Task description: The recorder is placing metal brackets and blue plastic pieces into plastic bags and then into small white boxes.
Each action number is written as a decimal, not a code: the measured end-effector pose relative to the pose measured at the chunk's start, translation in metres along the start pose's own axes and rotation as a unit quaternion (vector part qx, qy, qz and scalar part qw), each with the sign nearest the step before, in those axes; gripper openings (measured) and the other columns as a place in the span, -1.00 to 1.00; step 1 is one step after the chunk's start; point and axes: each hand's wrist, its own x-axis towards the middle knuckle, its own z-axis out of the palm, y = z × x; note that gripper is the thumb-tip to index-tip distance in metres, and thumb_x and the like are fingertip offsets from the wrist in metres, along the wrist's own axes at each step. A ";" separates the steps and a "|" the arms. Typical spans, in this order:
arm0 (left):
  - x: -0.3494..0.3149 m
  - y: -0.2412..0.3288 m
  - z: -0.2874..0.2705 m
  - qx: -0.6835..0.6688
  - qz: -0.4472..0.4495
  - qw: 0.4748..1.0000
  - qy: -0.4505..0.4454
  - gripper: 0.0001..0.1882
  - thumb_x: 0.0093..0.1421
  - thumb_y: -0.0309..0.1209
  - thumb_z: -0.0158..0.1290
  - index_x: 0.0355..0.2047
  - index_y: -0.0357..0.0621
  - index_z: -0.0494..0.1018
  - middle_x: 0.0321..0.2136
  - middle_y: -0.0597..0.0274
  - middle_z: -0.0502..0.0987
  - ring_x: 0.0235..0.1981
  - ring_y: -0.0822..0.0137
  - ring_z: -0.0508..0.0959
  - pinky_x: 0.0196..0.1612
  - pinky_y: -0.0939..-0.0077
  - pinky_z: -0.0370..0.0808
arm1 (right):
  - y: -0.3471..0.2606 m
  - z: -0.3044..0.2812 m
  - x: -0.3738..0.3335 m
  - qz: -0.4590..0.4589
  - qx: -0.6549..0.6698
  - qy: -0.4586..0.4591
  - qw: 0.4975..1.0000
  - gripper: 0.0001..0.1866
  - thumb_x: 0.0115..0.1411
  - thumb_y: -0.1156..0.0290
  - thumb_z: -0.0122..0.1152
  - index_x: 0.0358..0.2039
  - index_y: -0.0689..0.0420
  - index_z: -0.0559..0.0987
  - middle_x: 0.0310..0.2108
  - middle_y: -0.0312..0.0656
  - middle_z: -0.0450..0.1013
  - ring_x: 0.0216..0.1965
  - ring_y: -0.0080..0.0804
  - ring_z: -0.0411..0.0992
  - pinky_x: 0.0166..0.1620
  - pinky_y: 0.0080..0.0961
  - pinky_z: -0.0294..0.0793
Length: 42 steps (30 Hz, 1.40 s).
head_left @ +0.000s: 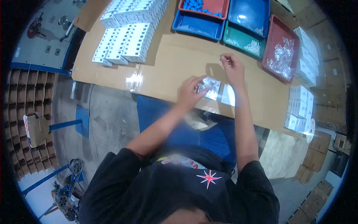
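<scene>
Near the table's front edge, my left hand (190, 92) closes its fingers and thumb on the left side of a small, shiny white-and-grey packet (212, 89). The packet's contents are too small to make out. Just right of it, partly behind my right forearm, a flat white piece (227, 95) lies on the table. My right hand (233, 66) is raised above and beyond that piece, its fingers curled in toward the thumb. Whether anything small sits between those fingertips is hidden.
Stacked white boxes (128, 43) fill the table's far left. At the back stand a blue tray (197, 28), a red tray (223, 7) of blue parts, a green tray (242, 39) of white pieces and a dark red tray (274, 56) of clear packets. More white boxes (298, 104) line the right.
</scene>
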 end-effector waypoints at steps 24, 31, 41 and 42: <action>-0.001 -0.001 -0.004 -0.056 -0.019 0.998 -0.028 -0.50 0.15 -0.31 0.37 0.10 -0.08 0.58 -0.29 0.19 0.53 -0.34 0.27 0.50 -0.30 0.47 0.46 | 0.046 0.082 0.202 -0.078 -0.497 -0.214 0.837 -0.87 0.13 0.32 0.22 -0.38 -0.07 0.73 -0.26 -0.07 0.67 -0.09 -0.07 0.61 0.01 -0.09 0.41; -0.001 -0.002 0.002 -0.056 -0.017 0.998 0.009 -0.48 0.04 -0.33 0.43 0.06 0.00 0.63 -0.38 0.35 0.56 -0.47 0.42 0.41 -0.31 0.50 0.43 | 0.054 0.069 0.202 -0.097 -0.453 -0.204 0.862 -0.87 0.09 0.33 0.26 -0.34 -0.05 0.71 -0.25 -0.11 0.66 -0.13 -0.05 0.61 -0.04 -0.06 0.46; -0.002 -0.002 -0.003 -0.052 -0.039 0.998 0.000 -0.50 0.06 -0.31 0.41 0.05 -0.03 0.62 -0.39 0.34 0.56 -0.49 0.41 0.42 -0.34 0.49 0.42 | 0.006 0.042 0.116 -0.009 -0.091 -0.120 0.989 -0.79 0.20 0.35 0.40 -0.22 0.20 0.66 -0.36 -0.23 0.62 -0.36 -0.56 0.51 -0.24 -0.56 0.49; -0.003 -0.002 -0.002 -0.050 -0.033 0.998 0.003 -0.50 0.06 -0.32 0.41 0.05 -0.03 0.62 -0.39 0.34 0.57 -0.49 0.41 0.42 -0.35 0.49 0.42 | 0.009 0.034 0.098 0.000 -0.094 -0.126 0.988 -0.79 0.20 0.35 0.40 -0.22 0.20 0.66 -0.36 -0.23 0.62 -0.36 -0.56 0.51 -0.24 -0.56 0.49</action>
